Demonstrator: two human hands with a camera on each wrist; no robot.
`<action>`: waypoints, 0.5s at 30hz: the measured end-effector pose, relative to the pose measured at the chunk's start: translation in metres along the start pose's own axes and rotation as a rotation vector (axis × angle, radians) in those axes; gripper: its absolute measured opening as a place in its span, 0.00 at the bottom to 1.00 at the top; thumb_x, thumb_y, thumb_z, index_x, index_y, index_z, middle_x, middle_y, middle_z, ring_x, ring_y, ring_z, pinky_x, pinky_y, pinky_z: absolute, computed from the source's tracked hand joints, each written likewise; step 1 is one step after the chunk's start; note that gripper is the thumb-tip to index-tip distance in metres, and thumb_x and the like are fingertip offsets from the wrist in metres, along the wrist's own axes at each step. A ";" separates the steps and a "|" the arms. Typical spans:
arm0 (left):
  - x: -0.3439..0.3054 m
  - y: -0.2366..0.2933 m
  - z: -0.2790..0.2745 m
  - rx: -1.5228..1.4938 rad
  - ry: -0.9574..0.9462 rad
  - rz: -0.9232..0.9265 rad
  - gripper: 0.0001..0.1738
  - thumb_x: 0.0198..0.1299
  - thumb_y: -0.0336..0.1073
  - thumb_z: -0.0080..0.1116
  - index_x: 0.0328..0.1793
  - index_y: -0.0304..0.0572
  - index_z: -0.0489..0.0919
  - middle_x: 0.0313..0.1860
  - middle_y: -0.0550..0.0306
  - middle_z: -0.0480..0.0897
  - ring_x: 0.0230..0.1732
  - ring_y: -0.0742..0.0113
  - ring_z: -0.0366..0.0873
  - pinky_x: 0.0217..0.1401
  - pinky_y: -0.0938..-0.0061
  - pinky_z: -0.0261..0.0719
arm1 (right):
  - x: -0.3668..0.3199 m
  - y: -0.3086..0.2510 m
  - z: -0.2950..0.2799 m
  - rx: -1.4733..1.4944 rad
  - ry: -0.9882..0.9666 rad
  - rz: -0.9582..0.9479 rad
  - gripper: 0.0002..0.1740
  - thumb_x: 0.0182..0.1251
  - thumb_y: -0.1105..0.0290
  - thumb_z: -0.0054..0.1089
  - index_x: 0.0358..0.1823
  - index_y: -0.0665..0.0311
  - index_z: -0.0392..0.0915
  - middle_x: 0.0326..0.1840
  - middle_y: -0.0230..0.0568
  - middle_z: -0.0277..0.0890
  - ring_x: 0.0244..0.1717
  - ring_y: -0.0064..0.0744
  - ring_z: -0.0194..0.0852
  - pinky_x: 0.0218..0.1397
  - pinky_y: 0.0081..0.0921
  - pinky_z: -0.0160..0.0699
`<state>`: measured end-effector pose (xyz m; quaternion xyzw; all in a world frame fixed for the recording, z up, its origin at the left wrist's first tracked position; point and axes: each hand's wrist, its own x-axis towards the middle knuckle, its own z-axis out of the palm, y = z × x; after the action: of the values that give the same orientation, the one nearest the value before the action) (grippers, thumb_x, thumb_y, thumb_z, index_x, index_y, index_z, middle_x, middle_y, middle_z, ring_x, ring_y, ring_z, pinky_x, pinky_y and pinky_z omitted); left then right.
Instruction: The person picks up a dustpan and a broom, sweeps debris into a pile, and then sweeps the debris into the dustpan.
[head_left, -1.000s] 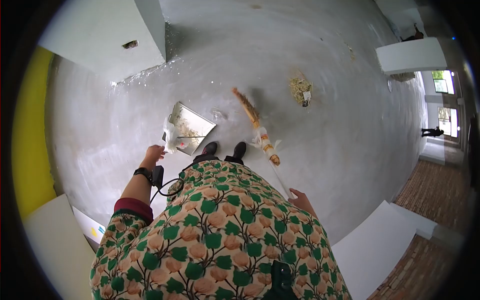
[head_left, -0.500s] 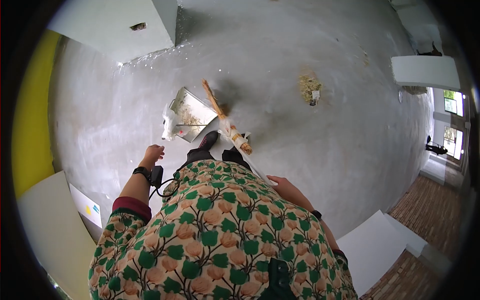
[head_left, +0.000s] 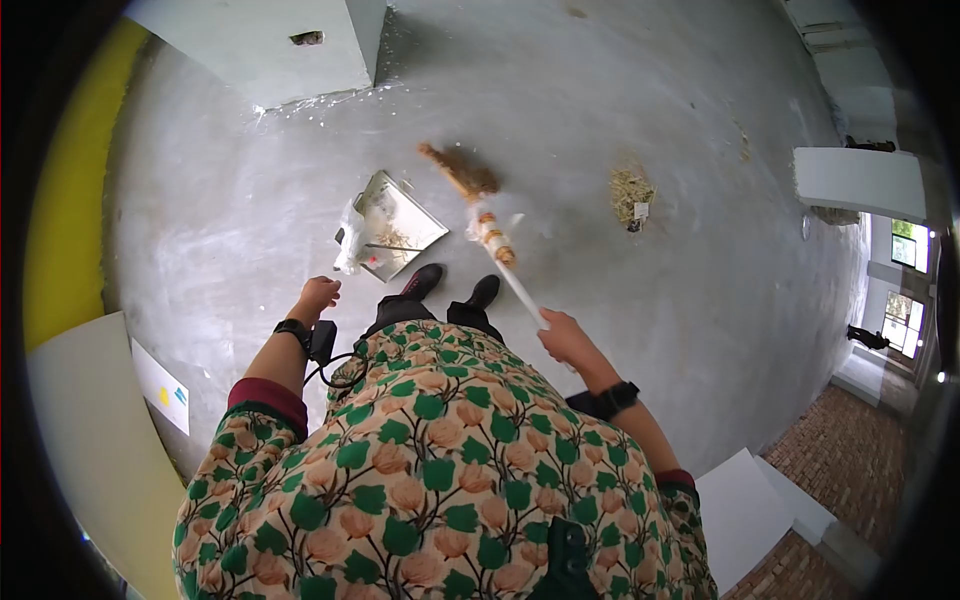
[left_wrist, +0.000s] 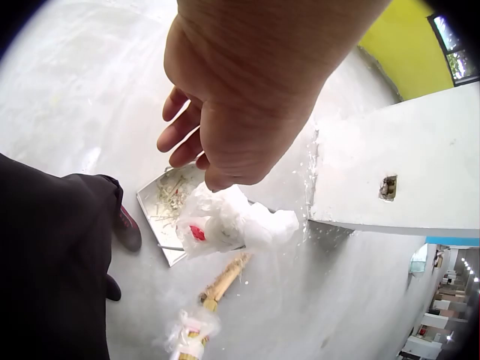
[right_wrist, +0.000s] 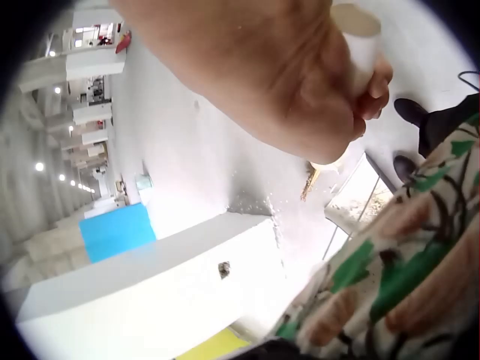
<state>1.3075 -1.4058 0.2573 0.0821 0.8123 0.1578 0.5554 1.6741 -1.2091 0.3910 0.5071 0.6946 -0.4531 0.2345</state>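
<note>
My right hand grips the white handle of a straw broom. The broom's neck is bound and wrapped in clear plastic, and its brown bristles angle forward over the floor. In the right wrist view the handle's end pokes out of the fist. My left hand hangs with loosely bent fingers, nothing visible in it. Just beyond it is a white plastic bag with a red mark, at the side of a metal dustpan. Straw debris lies inside the dustpan.
A heap of straw with a white scrap lies on the grey floor to the right. My shoes stand just behind the dustpan. A white block rises ahead on the left, and white panels stand at both sides.
The broom has swung left and then forward, its bristles now farther ahead. My right hand has moved forward and inward with it. The left hand has shifted only slightly.
</note>
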 end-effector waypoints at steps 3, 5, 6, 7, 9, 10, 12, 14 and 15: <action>-0.007 0.006 -0.004 -0.045 0.042 0.010 0.15 0.43 0.37 0.47 0.32 0.31 0.70 0.22 0.54 0.73 0.20 0.68 0.70 0.23 0.78 0.69 | 0.005 -0.018 0.016 -0.062 -0.015 -0.092 0.19 0.42 0.75 0.39 0.41 0.68 0.63 0.31 0.58 0.66 0.30 0.49 0.66 0.33 0.31 0.67; -0.011 0.009 -0.006 -0.070 0.053 0.010 0.14 0.43 0.37 0.47 0.32 0.31 0.70 0.21 0.54 0.73 0.20 0.68 0.70 0.23 0.78 0.69 | -0.004 -0.014 0.011 -0.088 -0.064 -0.140 0.20 0.43 0.75 0.40 0.43 0.67 0.63 0.23 0.52 0.68 0.21 0.41 0.68 0.23 0.28 0.67; -0.012 0.008 -0.007 -0.093 0.064 0.011 0.14 0.43 0.37 0.47 0.31 0.31 0.70 0.21 0.54 0.73 0.20 0.68 0.70 0.23 0.78 0.69 | -0.018 -0.008 0.000 0.149 -0.186 -0.009 0.20 0.44 0.75 0.41 0.44 0.65 0.63 0.19 0.46 0.67 0.16 0.34 0.65 0.18 0.25 0.65; -0.013 0.003 -0.009 -0.115 0.071 0.007 0.14 0.43 0.37 0.47 0.31 0.31 0.70 0.21 0.54 0.73 0.20 0.68 0.70 0.23 0.78 0.69 | -0.029 -0.007 -0.010 0.373 -0.309 0.122 0.21 0.44 0.75 0.43 0.45 0.63 0.63 0.15 0.41 0.65 0.12 0.28 0.63 0.14 0.22 0.63; -0.016 -0.004 -0.009 -0.125 0.086 -0.014 0.13 0.43 0.36 0.47 0.31 0.31 0.70 0.21 0.54 0.73 0.20 0.68 0.70 0.23 0.78 0.69 | -0.049 -0.007 -0.017 0.370 -0.274 0.145 0.21 0.45 0.74 0.43 0.46 0.62 0.62 0.13 0.36 0.63 0.10 0.23 0.59 0.11 0.19 0.59; -0.017 -0.008 -0.009 -0.133 0.085 -0.018 0.13 0.43 0.36 0.47 0.31 0.31 0.70 0.21 0.54 0.73 0.20 0.68 0.70 0.23 0.78 0.69 | -0.054 -0.007 -0.018 0.379 -0.233 0.171 0.22 0.45 0.74 0.44 0.47 0.60 0.62 0.11 0.32 0.60 0.08 0.18 0.55 0.09 0.16 0.56; -0.016 -0.015 -0.008 -0.139 0.060 -0.038 0.13 0.43 0.36 0.47 0.31 0.31 0.70 0.21 0.54 0.73 0.20 0.68 0.69 0.22 0.79 0.69 | -0.048 -0.012 -0.016 0.361 -0.188 0.148 0.22 0.45 0.75 0.44 0.46 0.60 0.63 0.11 0.32 0.60 0.08 0.19 0.55 0.09 0.17 0.56; -0.015 -0.018 -0.005 -0.128 0.055 -0.040 0.14 0.43 0.37 0.48 0.31 0.31 0.70 0.21 0.54 0.73 0.19 0.69 0.69 0.23 0.78 0.69 | -0.031 -0.019 -0.010 0.350 -0.141 0.122 0.22 0.44 0.75 0.43 0.46 0.61 0.63 0.10 0.33 0.60 0.08 0.21 0.56 0.09 0.17 0.56; -0.014 -0.019 -0.004 -0.115 0.051 -0.042 0.14 0.42 0.37 0.48 0.31 0.31 0.70 0.21 0.54 0.73 0.19 0.70 0.69 0.23 0.78 0.69 | -0.016 -0.025 -0.005 0.348 -0.146 0.108 0.21 0.44 0.76 0.42 0.46 0.61 0.63 0.10 0.32 0.60 0.08 0.21 0.56 0.09 0.17 0.56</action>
<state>1.3096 -1.4285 0.2641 0.0289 0.8175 0.1944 0.5414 1.6582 -1.2148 0.4159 0.5425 0.5588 -0.5885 0.2169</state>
